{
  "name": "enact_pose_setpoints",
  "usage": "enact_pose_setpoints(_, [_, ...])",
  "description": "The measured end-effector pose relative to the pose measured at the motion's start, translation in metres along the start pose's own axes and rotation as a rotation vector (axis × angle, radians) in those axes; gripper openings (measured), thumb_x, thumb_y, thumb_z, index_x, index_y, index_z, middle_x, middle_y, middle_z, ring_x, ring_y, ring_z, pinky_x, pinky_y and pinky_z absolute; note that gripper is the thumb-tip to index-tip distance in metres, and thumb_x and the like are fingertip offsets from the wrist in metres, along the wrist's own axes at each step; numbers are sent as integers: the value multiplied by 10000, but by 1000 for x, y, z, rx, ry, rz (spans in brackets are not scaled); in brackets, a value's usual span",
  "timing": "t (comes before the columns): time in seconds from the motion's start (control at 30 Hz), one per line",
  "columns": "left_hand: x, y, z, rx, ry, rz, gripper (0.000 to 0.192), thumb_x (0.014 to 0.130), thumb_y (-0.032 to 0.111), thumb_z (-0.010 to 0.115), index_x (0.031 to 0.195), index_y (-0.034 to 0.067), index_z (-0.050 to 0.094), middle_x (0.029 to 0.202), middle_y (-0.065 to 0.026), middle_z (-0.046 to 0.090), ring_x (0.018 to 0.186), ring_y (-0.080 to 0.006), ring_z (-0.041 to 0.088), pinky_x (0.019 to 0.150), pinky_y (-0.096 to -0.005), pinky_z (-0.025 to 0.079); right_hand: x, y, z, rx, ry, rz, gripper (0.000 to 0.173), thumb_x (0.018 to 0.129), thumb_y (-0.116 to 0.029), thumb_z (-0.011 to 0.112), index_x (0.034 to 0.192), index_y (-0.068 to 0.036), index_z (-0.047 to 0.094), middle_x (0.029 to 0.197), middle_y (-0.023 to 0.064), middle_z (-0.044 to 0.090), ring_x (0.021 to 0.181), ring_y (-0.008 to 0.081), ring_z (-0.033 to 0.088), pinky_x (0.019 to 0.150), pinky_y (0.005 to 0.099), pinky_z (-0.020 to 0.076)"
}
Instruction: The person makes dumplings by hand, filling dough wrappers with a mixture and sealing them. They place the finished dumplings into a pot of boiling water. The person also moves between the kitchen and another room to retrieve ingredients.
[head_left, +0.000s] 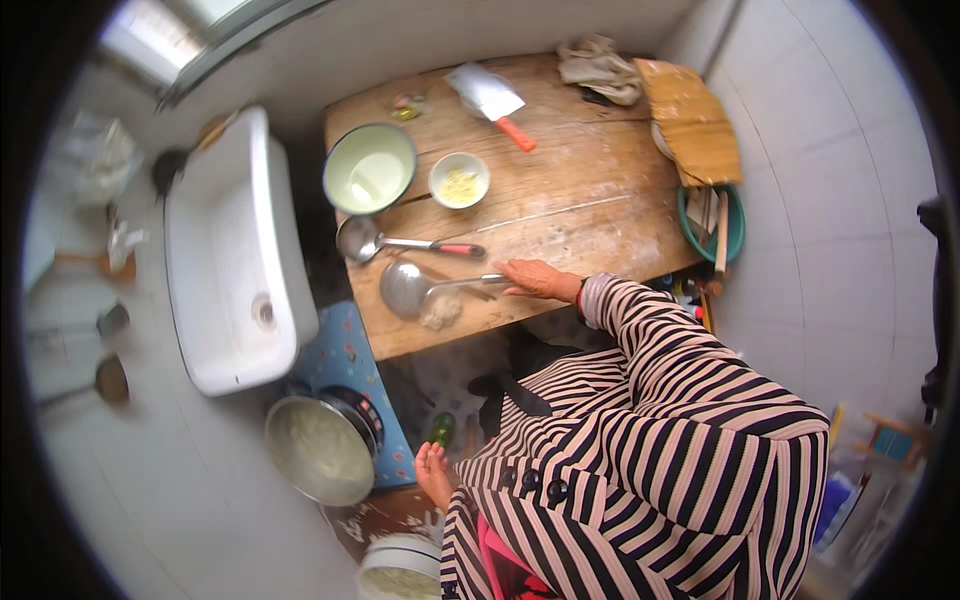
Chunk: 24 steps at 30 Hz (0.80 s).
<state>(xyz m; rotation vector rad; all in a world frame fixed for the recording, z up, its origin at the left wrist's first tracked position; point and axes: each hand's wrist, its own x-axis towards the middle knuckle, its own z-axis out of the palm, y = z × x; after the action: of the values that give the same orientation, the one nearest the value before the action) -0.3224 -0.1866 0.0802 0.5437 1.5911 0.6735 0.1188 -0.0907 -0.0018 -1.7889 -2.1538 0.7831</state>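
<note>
My right hand (536, 278) lies at the near edge of a wooden table (585, 195). Its fingers are over the handle end of a metal skimmer (405, 289); blur hides whether they grip it. Beside the skimmer are a pale lump (441, 311) and thin sticks. A ladle (360, 240) with a red-and-black handle lies farther in. Low at my front, my left hand (433, 472) has slightly curled fingers, holding nothing visible. Just past its fingertips shows a green bottle-like object (442, 430). Left of that hand, a metal pot (277, 457) contains cloudy whitish liquid.
On the table stand a pale green enamel basin (349, 154) and a white bowl (439, 191) of yellowish bits. A cleaver (487, 94), a crumpled cloth (596, 71) and a wooden board (694, 120) lie farther back. A white sink (217, 262) stands left.
</note>
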Motion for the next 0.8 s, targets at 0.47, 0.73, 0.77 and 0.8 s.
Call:
enact_pose_setpoints(0.47, [73,87,102,507,-685,147,298,891,235,553,1137,69,532,1061,-71,604,932,-147,574,785,-251,419,-170,-77,-34,332,766,603,186,837,-230,543,927,-73,585,914,111,563,834,302,573,706,383,473])
enact_pose_setpoints(0.73, [46,72,180,778,-1043,134,285,889,226,563,1130,77,536,1059,-63,603,933,-137,567,769,-236,420,-392,-149,36,604,1477,1256,266,849,-264,595,992,-39,580,845,31,623,705,138,601,645,268,488])
enact_pose_setpoints(0.77, [36,67,193,798,-1095,160,279,890,220,560,1129,77,537,1055,-62,604,931,-135,564,769,-231,419,-424,-155,54,958,1708,1167,252,861,-252,587,990,-35,579,849,24,618,705,133,598,649,261,486])
enact_pose_setpoints(0.8, [29,64,203,813,-1102,165,277,891,217,558,1127,74,539,1051,-60,604,927,-131,562,769,-230,419,-453,-166,75,1347,1819,1220,322,843,-307,605,1025,-43,570,890,41,614,771,138,599,696,265,477])
